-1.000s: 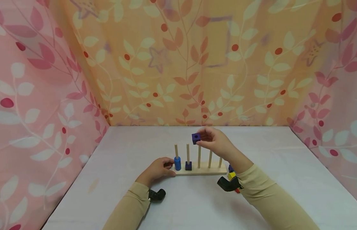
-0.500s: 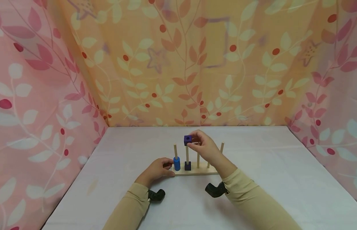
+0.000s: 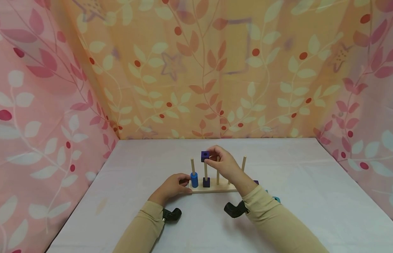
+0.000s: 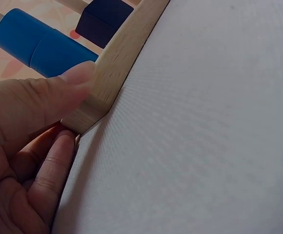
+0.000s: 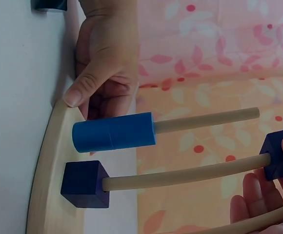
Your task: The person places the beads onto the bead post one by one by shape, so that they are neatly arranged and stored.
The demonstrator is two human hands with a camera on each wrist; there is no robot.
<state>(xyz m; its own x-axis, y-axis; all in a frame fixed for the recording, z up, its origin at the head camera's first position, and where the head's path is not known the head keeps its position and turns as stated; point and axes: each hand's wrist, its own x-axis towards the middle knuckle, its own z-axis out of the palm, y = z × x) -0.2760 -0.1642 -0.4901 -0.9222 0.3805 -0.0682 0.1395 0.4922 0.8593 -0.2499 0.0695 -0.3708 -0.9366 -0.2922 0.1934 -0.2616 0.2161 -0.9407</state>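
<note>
Hands (image 3: 174,184) (image 3: 224,163) grip a rack edge (image 4: 113,73) and purple cube (image 3: 204,156), bare peg (image 3: 205,171) below.

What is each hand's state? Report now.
Left hand: holding the wooden peg base by its end.
Right hand: holding a holed purple cube.

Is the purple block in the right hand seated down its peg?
Not seated: the right hand holds the purple block up at the tip of the peg. Whether the tip has gone in, I cannot tell.

A holed purple cube (image 3: 204,156) is being held at a peg's (image 3: 205,171) twelve-o'clock end. The wooden pegboard (image 3: 215,190) is lying flat.
</note>
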